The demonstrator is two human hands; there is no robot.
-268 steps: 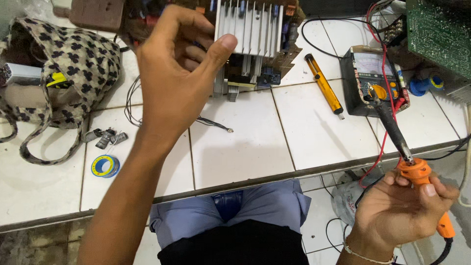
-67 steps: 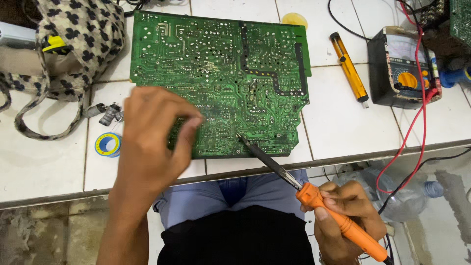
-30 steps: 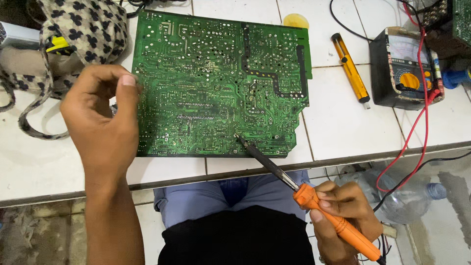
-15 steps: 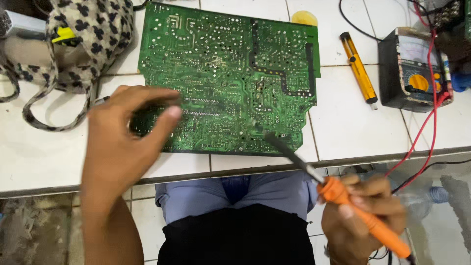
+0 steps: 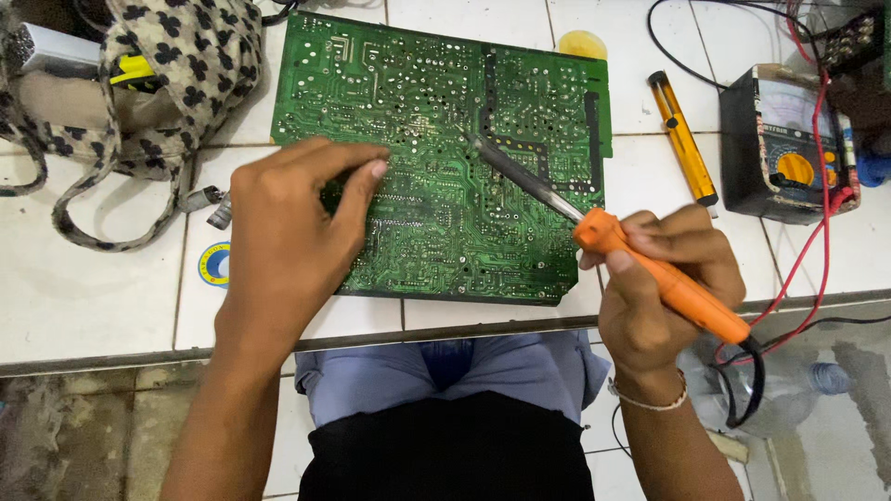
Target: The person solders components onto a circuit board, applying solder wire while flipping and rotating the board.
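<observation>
A large green circuit board (image 5: 445,121) lies solder side up on the white tiled bench (image 5: 83,297). My left hand (image 5: 288,232) rests on the board's left part, fingers together and pressing down on it. My right hand (image 5: 664,288) grips the orange handle of a soldering iron (image 5: 650,274). Its dark metal tip reaches up and left and touches the board near its upper middle. The iron's black cord hangs off the bench edge by my right wrist.
A patterned fabric bag (image 5: 148,83) sits at the back left, a small blue and yellow tape roll (image 5: 215,264) beside the board. An amber desoldering pump (image 5: 682,139) and a black multimeter (image 5: 789,148) with red leads lie to the right. A plastic bottle (image 5: 789,399) lies on the floor.
The iron's tip has moved from the board's lower right edge up to its upper middle. My left hand has come down flat onto the board's left side.
</observation>
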